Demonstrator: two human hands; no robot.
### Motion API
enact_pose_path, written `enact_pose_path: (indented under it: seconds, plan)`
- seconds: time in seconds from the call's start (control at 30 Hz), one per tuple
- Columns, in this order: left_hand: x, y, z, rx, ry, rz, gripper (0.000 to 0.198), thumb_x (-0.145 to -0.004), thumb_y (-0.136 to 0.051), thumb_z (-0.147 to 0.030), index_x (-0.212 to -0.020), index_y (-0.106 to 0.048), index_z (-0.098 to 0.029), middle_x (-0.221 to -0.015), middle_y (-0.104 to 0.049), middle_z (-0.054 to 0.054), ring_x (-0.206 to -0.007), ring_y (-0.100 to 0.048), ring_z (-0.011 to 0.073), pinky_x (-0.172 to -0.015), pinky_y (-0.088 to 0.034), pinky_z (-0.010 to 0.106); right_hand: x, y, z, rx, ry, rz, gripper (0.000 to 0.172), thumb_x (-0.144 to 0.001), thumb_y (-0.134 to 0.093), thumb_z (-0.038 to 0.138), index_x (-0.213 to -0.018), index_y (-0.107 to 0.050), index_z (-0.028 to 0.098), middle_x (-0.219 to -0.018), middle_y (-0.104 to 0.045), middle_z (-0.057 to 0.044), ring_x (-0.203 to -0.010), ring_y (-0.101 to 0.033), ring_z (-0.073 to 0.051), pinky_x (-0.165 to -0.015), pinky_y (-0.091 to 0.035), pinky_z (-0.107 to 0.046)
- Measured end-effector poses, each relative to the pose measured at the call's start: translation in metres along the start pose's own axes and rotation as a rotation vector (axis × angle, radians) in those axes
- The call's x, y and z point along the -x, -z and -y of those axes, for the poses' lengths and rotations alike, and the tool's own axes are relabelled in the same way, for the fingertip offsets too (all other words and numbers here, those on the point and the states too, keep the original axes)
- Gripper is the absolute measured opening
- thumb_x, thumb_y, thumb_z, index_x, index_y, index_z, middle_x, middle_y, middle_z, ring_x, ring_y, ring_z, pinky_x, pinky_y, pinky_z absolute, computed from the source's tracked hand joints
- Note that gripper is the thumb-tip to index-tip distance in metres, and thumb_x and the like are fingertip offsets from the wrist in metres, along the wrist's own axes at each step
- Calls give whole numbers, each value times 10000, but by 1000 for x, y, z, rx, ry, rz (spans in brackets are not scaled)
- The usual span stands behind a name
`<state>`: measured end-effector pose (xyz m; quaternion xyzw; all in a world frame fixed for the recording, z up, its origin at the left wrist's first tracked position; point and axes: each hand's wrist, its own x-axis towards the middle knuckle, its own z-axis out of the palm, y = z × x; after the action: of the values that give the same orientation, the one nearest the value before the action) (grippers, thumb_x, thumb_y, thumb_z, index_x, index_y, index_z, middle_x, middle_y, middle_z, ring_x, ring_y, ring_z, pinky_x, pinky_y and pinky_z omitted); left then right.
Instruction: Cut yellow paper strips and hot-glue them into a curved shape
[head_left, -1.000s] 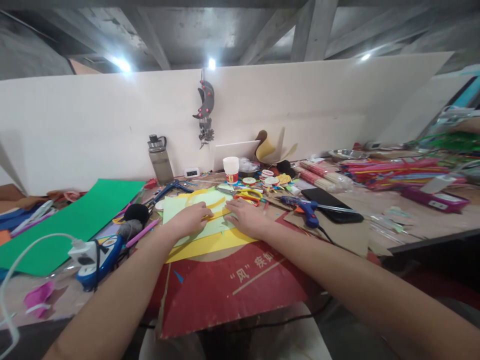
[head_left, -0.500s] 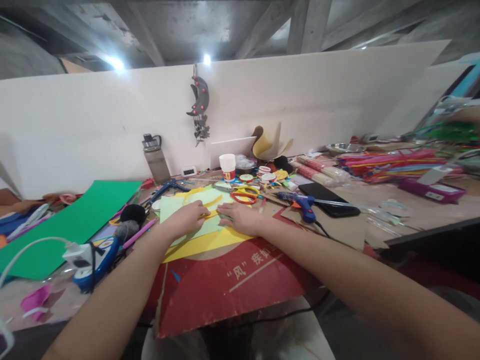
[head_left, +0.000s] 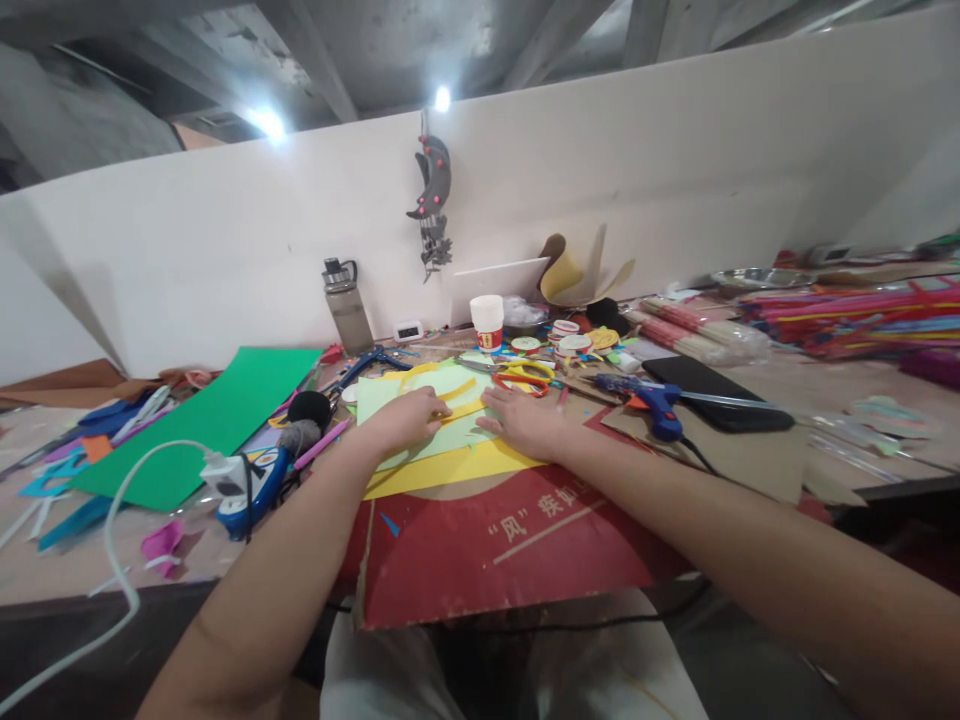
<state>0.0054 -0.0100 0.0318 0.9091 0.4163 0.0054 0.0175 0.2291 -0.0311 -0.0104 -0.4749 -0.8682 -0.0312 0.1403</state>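
Observation:
A pale green paper sheet (head_left: 431, 440) lies on a yellow sheet (head_left: 465, 468), both on top of red cardboard (head_left: 510, 550) with white characters. My left hand (head_left: 405, 420) rests on the green sheet, its fingers curled and pressing a curved yellow strip (head_left: 459, 392). My right hand (head_left: 525, 422) lies flat on the same sheet, fingers stretched toward the left hand. Both forearms reach in from the bottom of the view.
Scissors with yellow and red handles (head_left: 525, 376) lie just beyond my hands. A blue glue gun (head_left: 656, 408) and a black phone (head_left: 712, 385) sit to the right. A large green sheet (head_left: 217, 420), a water bottle (head_left: 347, 305), a paper cup (head_left: 487, 322) and tape rolls (head_left: 574, 342) crowd the table.
The view has swung to the left and tilted slightly. Both hands stay pressed on the green sheet in nearly the same pose.

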Motion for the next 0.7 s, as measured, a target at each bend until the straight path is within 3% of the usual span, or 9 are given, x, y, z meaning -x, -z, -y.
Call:
enact_pose_path:
  seconds: [0.07, 0.23, 0.37, 0.47, 0.6, 0.7]
  plan:
    - [0, 0, 0, -3, 6, 7, 348, -842, -476, -257, -1135, -660, -223, -1046, -603, 79, -955, -579, 189, -864, -416, 278, 1, 2, 1, -3, -1, 17, 504, -942, -344, 449, -1236, -555, 98, -1293, -555, -189, -1237, -478, -285, -1057, -318, -433]
    - [1, 3, -4, 2, 20, 6, 352, -828, -480, -229, -1129, -662, -209, -1055, -598, 86, -945, -580, 191, -864, -416, 280, -1, -1, 0, -74, 30, -34, 520, -928, -399, 420, -1304, -504, 76, -1401, -451, -195, -1343, -345, -298, -1102, -254, -463]
    - [3, 6, -7, 8, 12, 2, 346, -832, -471, -233, -1120, -662, -203, -1041, -597, 91, -954, -573, 196, -870, -416, 290, -4, -6, -4, -126, 86, -15, 498, -927, -399, 437, -1302, -516, 131, -1377, -492, -159, -1292, -428, -267, -1069, -328, -441]
    - [3, 6, -8, 9, 11, 3, 345, -831, -476, -233, -1124, -656, -207, -1042, -593, 87, -956, -569, 191, -875, -413, 288, -5, -8, -5, -138, 95, -38, 526, -933, -391, 423, -1339, -477, 100, -1432, -421, -169, -1341, -357, -264, -1104, -273, -442]
    - [3, 5, -7, 12, 16, 6, 352, -834, -468, -238, -1131, -654, -203, -1040, -587, 91, -957, -572, 196, -868, -416, 291, -5, -8, -5, -178, 117, -5, 511, -928, -400, 423, -1316, -511, 110, -1390, -478, -160, -1313, -403, -258, -1089, -308, -419]
    - [2, 4, -5, 3, 26, 8, 365, -838, -458, -233, -1147, -649, -207, -1042, -587, 92, -961, -571, 198, -869, -415, 291, -4, -8, -5, -187, 118, -31, 527, -928, -404, 416, -1343, -481, 101, -1416, -447, -160, -1350, -346, -249, -1115, -260, -418]
